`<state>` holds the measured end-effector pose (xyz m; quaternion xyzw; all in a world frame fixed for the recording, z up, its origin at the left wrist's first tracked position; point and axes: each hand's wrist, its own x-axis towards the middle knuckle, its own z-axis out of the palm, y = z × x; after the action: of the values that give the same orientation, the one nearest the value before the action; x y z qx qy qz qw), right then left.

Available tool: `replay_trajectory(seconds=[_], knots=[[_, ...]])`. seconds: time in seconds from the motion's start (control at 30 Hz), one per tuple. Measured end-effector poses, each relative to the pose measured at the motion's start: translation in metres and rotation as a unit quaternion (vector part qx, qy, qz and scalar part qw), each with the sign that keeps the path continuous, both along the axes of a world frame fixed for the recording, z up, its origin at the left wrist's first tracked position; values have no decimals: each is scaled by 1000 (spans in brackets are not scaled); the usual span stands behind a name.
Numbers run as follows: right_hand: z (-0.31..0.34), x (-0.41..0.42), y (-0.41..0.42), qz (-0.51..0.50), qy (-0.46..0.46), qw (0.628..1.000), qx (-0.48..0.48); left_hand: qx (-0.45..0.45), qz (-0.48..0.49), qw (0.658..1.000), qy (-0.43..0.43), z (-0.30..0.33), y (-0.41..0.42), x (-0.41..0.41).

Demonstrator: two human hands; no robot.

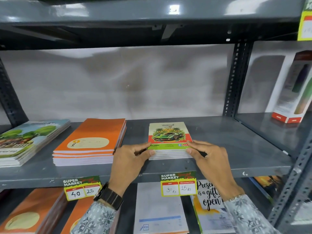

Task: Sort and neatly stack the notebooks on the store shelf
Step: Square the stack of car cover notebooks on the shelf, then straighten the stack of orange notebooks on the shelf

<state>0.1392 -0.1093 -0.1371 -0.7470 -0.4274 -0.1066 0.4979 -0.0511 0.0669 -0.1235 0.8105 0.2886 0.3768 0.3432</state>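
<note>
— Near the front edge of the shelf (236, 137), right of its middle, where did the car-cover stack (169, 141) lie?

— It lay flat there, its long axis running from front to back. Both hands met it at the near short end. The left hand (133, 159) pinched the near-left corner, thumb on the paper edges and fingers on the glossy cover; the right hand (208, 157) held the near-right corner the same way (neither hand was nearer, I think).

— And the other piles?

— The orange stack (89, 141), with matte covers, lay just beside it on the left, and the tree-cover stack (28, 141) was near the left edge, a little fanned. The thin rectangular books seemed slippery, so squaring needed even pressure.
</note>
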Motion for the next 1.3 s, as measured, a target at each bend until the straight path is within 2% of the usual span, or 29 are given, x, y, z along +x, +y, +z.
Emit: replay_trajectory(seconds=[0.27,0.4,0.47,0.57,0.63,0.7,0.8,0.93,1.07,1.3], knots=[[10,-6,-2,0,12,1000,0,1,-8,1000,16,9,-6,-3],[29,-22,9,-67,-58,996,10,35,-27,999,30,31,-1,-26],[41,-44,24,-84,-92,991,53,53,-13,998,16,44,16,-53],[47,-88,59,-18,-113,989,93,93,50,994,21,55,52,-109],[46,-118,86,43,-89,993,63,131,131,981,56,53,82,-151],[38,-140,111,86,-58,995,12,120,169,975,85,45,110,-182],[26,-157,146,107,-51,993,-28,53,102,988,101,25,145,-209],[10,-169,158,88,-41,994,-51,76,49,992,86,9,155,-213],[4,-175,162,51,-59,996,-50,86,57,992,67,2,160,-214],[1,-178,161,18,-88,996,-14,21,66,997,-19,-1,159,-214]])
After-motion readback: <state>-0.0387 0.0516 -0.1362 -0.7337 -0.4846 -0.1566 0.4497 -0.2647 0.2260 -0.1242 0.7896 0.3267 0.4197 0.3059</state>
